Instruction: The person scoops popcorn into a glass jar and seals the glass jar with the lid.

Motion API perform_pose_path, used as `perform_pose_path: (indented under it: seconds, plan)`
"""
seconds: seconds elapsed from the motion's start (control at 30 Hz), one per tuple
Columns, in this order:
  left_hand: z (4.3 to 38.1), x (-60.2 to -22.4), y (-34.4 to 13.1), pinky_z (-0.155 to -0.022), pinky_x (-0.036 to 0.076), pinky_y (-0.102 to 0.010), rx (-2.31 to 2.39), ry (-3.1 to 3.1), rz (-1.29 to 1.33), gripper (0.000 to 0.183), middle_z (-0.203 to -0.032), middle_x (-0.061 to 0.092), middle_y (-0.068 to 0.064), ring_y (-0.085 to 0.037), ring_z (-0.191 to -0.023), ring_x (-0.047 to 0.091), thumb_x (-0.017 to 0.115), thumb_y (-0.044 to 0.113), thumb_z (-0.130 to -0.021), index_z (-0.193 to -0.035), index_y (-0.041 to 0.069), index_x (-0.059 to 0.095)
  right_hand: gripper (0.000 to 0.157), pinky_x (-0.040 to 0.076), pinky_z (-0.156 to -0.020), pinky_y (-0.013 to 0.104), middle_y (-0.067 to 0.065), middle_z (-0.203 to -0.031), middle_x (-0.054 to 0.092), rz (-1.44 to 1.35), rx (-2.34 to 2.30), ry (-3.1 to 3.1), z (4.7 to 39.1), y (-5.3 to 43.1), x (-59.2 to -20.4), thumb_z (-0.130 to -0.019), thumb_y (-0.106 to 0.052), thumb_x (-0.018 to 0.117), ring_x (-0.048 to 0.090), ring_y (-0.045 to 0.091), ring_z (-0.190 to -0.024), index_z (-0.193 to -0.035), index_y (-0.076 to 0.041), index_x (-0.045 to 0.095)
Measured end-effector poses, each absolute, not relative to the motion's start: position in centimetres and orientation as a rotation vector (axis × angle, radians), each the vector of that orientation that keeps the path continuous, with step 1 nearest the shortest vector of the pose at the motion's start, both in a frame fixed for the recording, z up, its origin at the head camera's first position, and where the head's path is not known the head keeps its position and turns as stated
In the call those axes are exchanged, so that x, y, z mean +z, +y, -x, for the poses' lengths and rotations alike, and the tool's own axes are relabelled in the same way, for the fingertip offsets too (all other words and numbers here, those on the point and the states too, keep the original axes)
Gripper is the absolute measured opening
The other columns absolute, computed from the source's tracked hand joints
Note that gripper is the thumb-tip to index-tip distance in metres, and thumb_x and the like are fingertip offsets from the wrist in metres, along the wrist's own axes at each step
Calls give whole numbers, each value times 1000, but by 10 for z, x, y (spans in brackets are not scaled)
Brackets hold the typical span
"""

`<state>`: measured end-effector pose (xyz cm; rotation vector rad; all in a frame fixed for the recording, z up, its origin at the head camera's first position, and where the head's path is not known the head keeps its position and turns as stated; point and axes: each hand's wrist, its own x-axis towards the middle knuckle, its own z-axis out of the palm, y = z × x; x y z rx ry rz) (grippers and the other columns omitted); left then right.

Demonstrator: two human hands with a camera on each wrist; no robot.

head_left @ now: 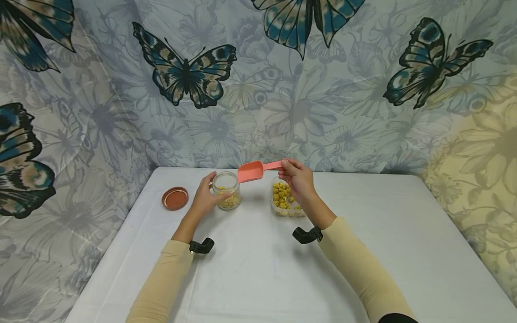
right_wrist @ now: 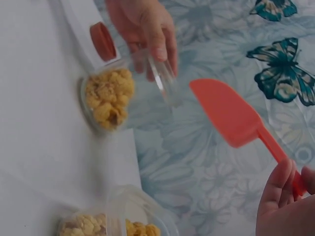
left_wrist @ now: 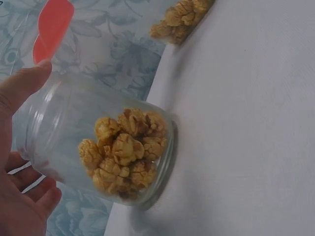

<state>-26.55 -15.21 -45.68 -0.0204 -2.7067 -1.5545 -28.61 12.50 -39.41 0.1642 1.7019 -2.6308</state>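
A clear glass jar (head_left: pixel 226 181) with popcorn (left_wrist: pixel 125 152) in its lower part stands upright on the table. My left hand (head_left: pixel 205 197) holds it near the neck, thumb on one side and fingers on the other. My right hand (head_left: pixel 298 180) pinches the handle of a coral-red scoop (head_left: pixel 251 171) in the air. The scoop's blade points left, with its tip beside the jar's mouth, and no popcorn shows in it. Under my right hand sits a clear plastic container (head_left: pixel 288 212) with more popcorn, partly hidden by that hand.
A reddish-brown lid (head_left: pixel 175 198) lies left of the jar. The table (head_left: pixel 258 269) is covered with a white cloth. Behind it hangs a butterfly-patterned backdrop (head_left: pixel 258 121), close to the table's far edge.
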Motion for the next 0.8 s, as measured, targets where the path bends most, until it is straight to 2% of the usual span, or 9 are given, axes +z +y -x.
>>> perform_pose_path:
  seconds: [0.13, 0.4, 0.6, 0.8]
  plan:
    - [266, -453, -151, -115, 34, -53, -1498, -2687, 48, 95, -156, 31, -14, -37, -141, 34, 80, 39, -79, -152, 10, 28, 11, 57, -60, 19, 0, -69, 68, -175, -2639, 1693, 286, 132, -391, -95, -12, 63, 65, 9, -61, -102, -4, 61]
    - [264, -441, -146, -115, 33, -55, -1459, -2650, 77, 93, -155, 32, -13, -35, -142, 33, 80, 39, -79, -152, 13, 30, 17, 56, -57, 17, -1, -67, 68, -132, -2676, 1687, 285, 143, -383, -95, -12, 63, 63, 8, -58, -107, 0, 60]
    - [258, -435, -139, -116, 29, -58, -1403, -2585, 162, 86, -154, 34, -14, -34, -144, 31, 80, 36, -80, -149, 11, 36, 9, 54, -56, 17, -1, -68, 68, -147, -2680, 1688, 285, 149, -381, -95, -14, 62, 61, 8, -57, -99, -7, 64]
    - [255, -432, -127, -114, 31, -60, -1397, -2547, 249, 84, -152, 35, -14, -34, -142, 32, 81, 32, -78, -147, 9, 39, 9, 53, -55, 17, 0, -66, 67, -121, -2711, 1678, 285, 157, -376, -97, -14, 60, 59, 9, -56, -93, -8, 66]
